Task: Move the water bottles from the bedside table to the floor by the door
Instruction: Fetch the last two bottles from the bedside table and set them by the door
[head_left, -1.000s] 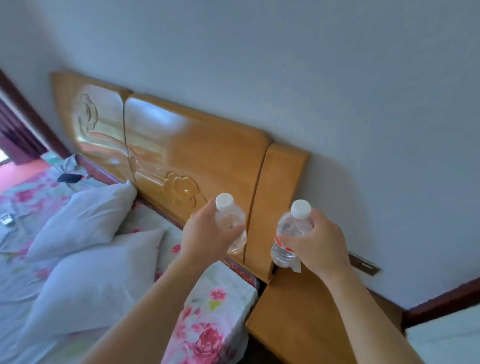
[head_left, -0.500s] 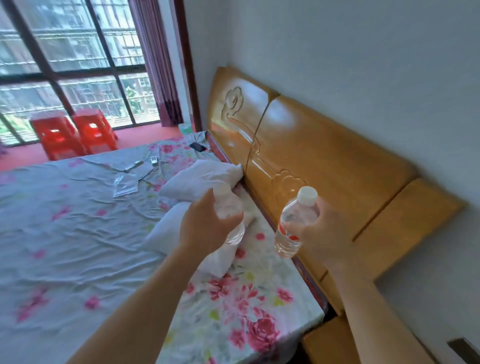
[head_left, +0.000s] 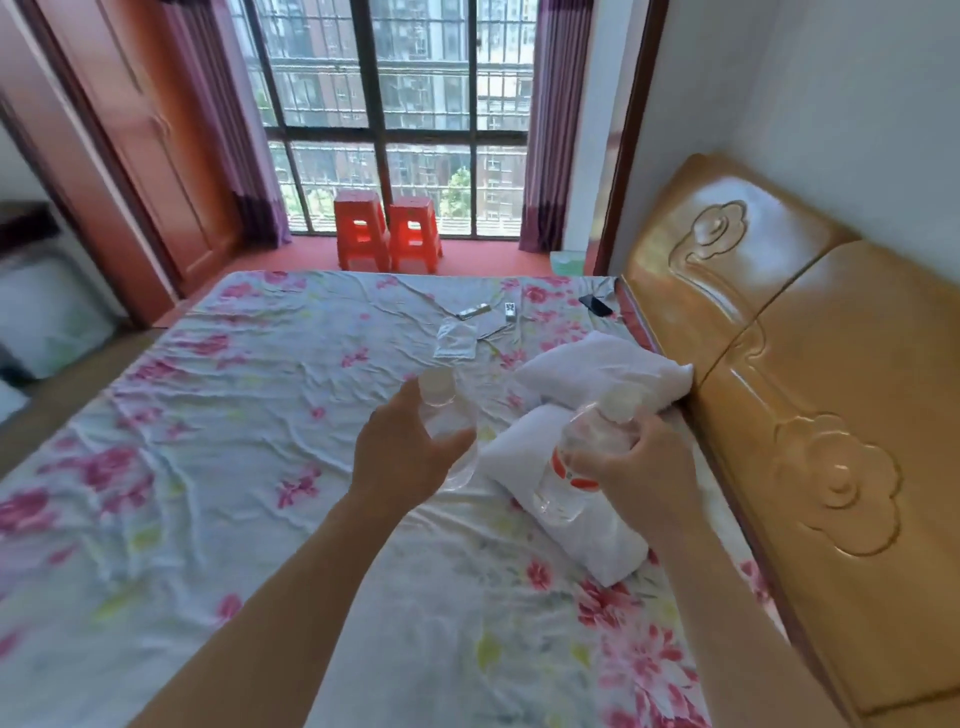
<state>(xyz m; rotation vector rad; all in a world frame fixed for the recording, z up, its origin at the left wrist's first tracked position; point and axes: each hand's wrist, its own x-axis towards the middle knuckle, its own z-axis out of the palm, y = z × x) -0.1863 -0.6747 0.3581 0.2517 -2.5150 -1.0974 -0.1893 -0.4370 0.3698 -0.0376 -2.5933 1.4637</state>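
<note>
Floral bedsheet (head_left: 234, 467) below: left hand (head_left: 400, 457) grips clear bottle (head_left: 441, 410), right hand (head_left: 644, 473) red-labelled bottle (head_left: 576, 467).

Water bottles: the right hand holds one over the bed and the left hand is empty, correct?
Not quite: the left hand is not empty, it grips a clear bottle as well. The right hand does hold a red-labelled bottle over the bed. The head view shows both.
</note>
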